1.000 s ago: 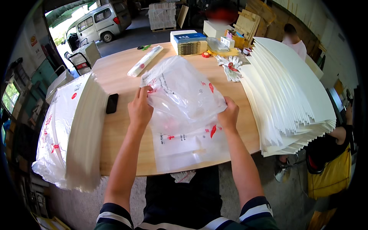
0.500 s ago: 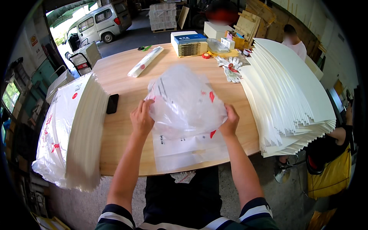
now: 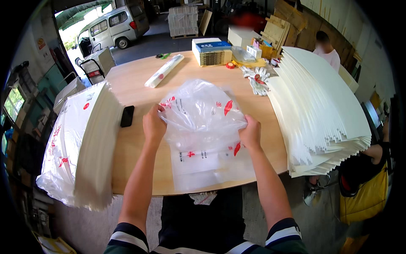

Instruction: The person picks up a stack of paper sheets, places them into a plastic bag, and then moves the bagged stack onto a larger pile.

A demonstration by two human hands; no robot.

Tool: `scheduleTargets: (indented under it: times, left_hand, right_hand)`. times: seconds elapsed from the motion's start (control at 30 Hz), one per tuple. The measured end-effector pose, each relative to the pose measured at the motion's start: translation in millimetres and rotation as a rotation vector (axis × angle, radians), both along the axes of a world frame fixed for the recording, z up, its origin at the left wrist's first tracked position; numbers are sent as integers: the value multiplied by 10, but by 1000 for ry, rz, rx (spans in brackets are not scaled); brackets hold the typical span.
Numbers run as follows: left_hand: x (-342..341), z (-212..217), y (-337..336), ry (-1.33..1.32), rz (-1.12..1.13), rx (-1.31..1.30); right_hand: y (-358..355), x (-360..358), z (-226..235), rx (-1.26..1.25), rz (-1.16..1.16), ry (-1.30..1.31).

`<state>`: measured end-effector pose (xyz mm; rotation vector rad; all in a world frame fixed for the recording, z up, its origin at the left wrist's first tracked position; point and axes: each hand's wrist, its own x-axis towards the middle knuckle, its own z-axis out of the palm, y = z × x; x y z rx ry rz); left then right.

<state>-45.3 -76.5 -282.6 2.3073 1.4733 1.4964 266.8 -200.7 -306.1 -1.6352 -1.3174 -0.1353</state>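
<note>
Already the left hand (image 3: pixel 153 125) and right hand (image 3: pixel 250 132) are each pinched shut on an edge of the puffed clear plastic bag with red marks (image 3: pixel 202 111), lifted over flat bags (image 3: pixel 207 163) on the round wooden table (image 3: pixel 135 80), while the fanned stack of white sheets (image 3: pixel 321 114) sits unbagged.

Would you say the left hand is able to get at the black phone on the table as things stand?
Probably yes, once it lets go. The phone lies on bare table just left of the left hand, with nothing between them. But that hand is now gripping the clear plastic bag.
</note>
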Motion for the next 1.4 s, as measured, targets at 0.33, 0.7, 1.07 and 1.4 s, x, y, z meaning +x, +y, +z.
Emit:
scheduleTargets:
  times: [0.33,0.7,1.07,1.4]
  left_hand:
    - [81,400,-32,71,-56,143]
    - [11,-57,-420,172,-94,-364]
    - [144,1492,-2260,253,-1283,325]
    - [685,1249,-2171,39,-1537,76]
  right_hand:
    - [-12,35,465,195,-19,33]
    - [-272,24,158,-555,17,-79]
    - [-1310,6,119,-130,165,64]
    - [-2576,580,1102,255,-209,-371]
